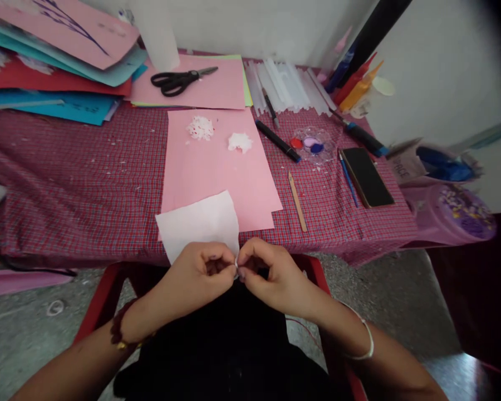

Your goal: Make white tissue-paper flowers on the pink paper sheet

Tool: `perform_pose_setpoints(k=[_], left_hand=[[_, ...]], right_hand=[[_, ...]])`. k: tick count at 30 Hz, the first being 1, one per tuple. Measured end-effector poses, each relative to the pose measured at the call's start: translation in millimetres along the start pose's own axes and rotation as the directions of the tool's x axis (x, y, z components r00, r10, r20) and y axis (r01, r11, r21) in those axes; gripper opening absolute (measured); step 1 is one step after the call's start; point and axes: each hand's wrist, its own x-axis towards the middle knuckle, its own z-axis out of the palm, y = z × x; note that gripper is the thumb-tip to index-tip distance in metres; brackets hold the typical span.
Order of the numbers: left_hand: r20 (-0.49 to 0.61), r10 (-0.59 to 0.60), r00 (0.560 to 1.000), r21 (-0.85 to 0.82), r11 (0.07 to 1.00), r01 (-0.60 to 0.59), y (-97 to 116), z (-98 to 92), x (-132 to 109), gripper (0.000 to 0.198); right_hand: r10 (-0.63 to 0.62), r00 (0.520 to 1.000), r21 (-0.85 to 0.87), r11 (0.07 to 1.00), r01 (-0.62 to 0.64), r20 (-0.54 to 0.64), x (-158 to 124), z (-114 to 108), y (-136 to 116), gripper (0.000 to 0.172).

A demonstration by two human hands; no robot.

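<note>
Both hands meet just in front of the table's near edge, over my lap. My left hand (pixel 206 273) is closed in a pinch at the right edge of a white sheet of paper (pixel 200 220) and covers its lower part. Touching it fingertip to fingertip, my right hand (pixel 271 273) pinches the same edge, where a small white bit shows between the fingers. The sheet's top overlaps a pink sheet (pixel 209 167) lying on the table. On that pink sheet sit a heap of small white paper bits with red specks (pixel 201 128) and a plain white heap (pixel 240 142).
Black scissors (pixel 177 81) lie on stacked paper at the back. Glue sticks (pixel 284 86), a black marker (pixel 278 141), a paint palette (pixel 313 145), a wooden stick (pixel 297 201) and a phone (pixel 367 177) are to the right. Coloured cards (pixel 67 106) pile up back left.
</note>
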Motion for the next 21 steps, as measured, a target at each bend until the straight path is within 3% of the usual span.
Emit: perform_pose_setpoints(k=[3, 9, 15, 21], left_hand=[[-0.01, -0.001, 1.0, -0.008, 1.0, 0.0, 1, 1.4, -1, 0.013], [0.051, -0.015, 0.999, -0.109, 0.994, 0.02, 2, 3.4, 2, 0.013], [-0.03, -0.011, 0.999, -0.093, 0.996, 0.008, -2, 12.1, 7, 0.012], [-0.009, 0.031, 0.999, -0.189, 0.981, -0.033, 0, 16.4, 6, 0.007]], right_hand=[[0.007, 1.0, 0.009, 1.0, -0.007, -0.002, -2, 0, 0, 0.01], [0.039, 0.999, 0.23, 0.972, -0.042, 0.015, -2, -3, 7, 0.007], [0.063, 0.997, 0.29, 0.954, -0.075, 0.049, -3, -5, 9, 0.005], [0.113, 0.992, 0.402, 0.907, -0.126, 0.055, -3, -8, 15, 0.006]])
